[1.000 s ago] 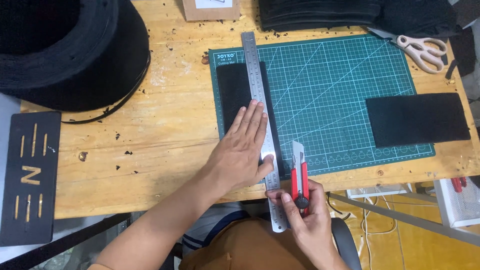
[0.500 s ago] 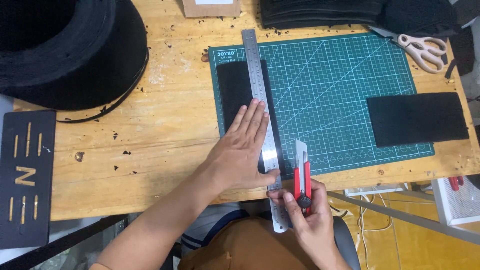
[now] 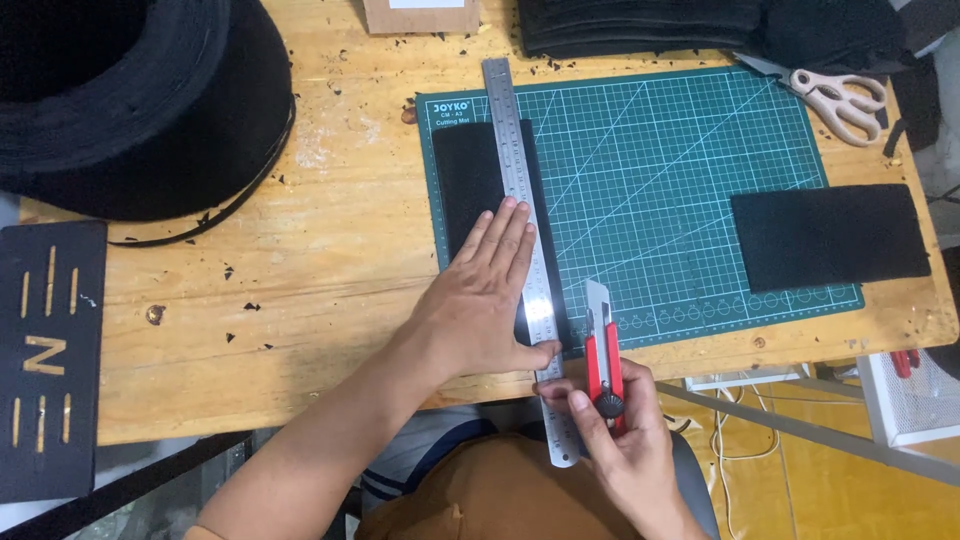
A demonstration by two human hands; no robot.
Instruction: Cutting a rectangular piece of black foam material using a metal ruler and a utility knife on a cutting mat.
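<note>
My left hand (image 3: 482, 300) lies flat, fingers spread, pressing a long steel ruler (image 3: 522, 190) onto a black felt strip (image 3: 462, 185) at the left side of a green cutting mat (image 3: 660, 150). My right hand (image 3: 620, 440) grips a red utility knife (image 3: 603, 355) at the near edge of the mat, just right of the ruler, its blade tip pointing away from me. The ruler's near end sticks out past the table edge.
A second black felt rectangle (image 3: 828, 235) lies on the mat's right side. Cream-handled scissors (image 3: 835, 95) rest at the far right. A big roll of black felt (image 3: 120, 100) fills the far left. Stacked black felt (image 3: 640, 25) sits at the back. The wooden table (image 3: 300, 300) carries small black scraps.
The right hand with the knife has shifted slightly toward me and to the right of the ruler. The left hand stays pressed on the ruler.
</note>
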